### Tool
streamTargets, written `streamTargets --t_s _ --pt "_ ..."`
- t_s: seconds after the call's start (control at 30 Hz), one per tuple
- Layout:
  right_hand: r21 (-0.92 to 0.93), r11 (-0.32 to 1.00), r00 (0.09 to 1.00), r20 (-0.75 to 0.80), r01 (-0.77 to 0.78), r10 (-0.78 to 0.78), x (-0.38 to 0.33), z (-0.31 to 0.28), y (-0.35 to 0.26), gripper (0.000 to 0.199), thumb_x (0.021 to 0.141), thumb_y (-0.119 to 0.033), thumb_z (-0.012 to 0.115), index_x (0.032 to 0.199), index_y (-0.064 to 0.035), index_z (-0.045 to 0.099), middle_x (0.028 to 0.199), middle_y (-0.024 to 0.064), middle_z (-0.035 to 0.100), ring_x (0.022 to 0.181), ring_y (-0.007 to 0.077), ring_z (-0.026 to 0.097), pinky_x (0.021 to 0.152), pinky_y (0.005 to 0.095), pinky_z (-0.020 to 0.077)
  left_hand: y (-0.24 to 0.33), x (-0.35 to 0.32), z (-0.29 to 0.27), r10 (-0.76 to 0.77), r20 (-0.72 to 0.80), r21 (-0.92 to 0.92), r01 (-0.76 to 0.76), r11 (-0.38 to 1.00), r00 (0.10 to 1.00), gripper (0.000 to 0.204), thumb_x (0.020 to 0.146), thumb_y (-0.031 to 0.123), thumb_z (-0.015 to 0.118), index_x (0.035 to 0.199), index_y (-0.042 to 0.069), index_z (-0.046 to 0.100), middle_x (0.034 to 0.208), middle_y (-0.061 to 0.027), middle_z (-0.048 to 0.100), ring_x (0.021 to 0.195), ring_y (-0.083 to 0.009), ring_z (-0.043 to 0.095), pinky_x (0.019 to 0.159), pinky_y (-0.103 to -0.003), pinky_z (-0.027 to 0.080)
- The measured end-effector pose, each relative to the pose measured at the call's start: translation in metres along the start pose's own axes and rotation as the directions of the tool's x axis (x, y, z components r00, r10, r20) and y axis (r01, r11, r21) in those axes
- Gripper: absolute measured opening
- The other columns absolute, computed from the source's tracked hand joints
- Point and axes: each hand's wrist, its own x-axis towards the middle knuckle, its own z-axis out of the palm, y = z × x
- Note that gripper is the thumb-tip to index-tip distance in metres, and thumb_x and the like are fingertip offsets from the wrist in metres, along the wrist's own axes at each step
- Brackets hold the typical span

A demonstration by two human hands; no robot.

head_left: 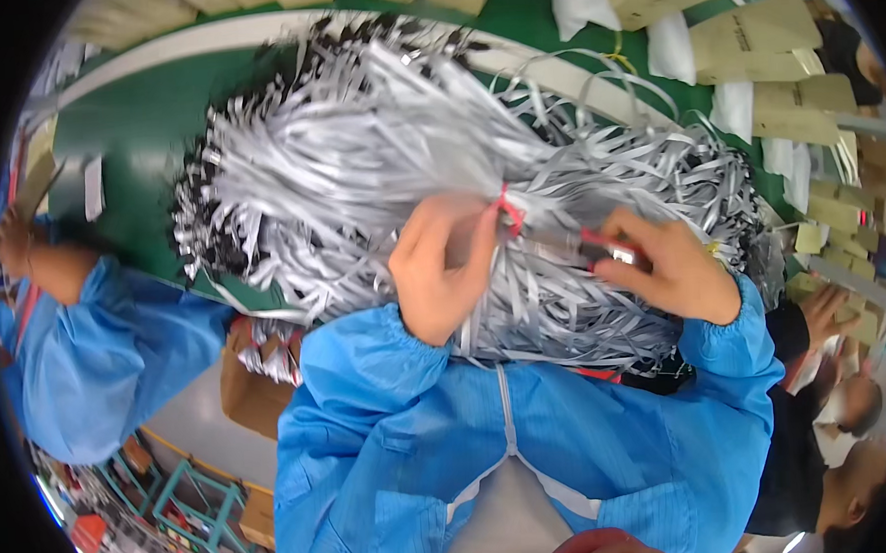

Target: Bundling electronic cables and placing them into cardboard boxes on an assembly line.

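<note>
Left hand (441, 273) clamped on silver strap bundle (377, 170) over green bench (144, 122) near red tie (508, 213), right hand (668, 265) pinching cutter (602, 248); slipped grip risks nicking straps or finger.

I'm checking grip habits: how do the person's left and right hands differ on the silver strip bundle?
The left hand pinches the red tie around the silver strip bundle; the right hand holds a small red-handled tool. The left hand sits mid-bundle, the right hand further toward the side. Both wear blue sleeves.
</note>
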Motion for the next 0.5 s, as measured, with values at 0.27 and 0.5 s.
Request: streamTargets --t_s 0.27,0.5 --pt "-0.267 0.943 0.911 -0.307 0.197 -0.277 -0.012 -0.008 0.017 0.032 0.081 -0.03 0.08 0.086 -0.0029 0.064 0.087 0.0128 0.063 0.082 0.0332 0.062 0.07 0.0431 0.0469 -0.005 0.014 -0.009 -0.025 0.012 0.02 0.024 1.0 1.0 0.015 0.084 -0.006 0.074 0.096 0.001 0.068 0.095 -0.0107 0.07 0.081 -0.0193 0.065 0.073 -0.03 0.051" --pt "-0.321 0.818 0.558 -0.83 -0.478 0.0 0.079 -0.038 0.101 0.033 0.095 -0.031 0.069 0.092 0.0021 0.065 0.085 0.017 0.063 0.077 0.0293 0.06 0.068 0.0385 0.0469 0.04 0.059 -0.001 0.338 0.137 0.221 -0.361 0.906 0.931 0.02 0.083 -0.004 0.072 0.101 0.003 0.068 0.099 -0.0119 0.069 0.092 -0.0296 0.064 0.083 -0.038 0.05"
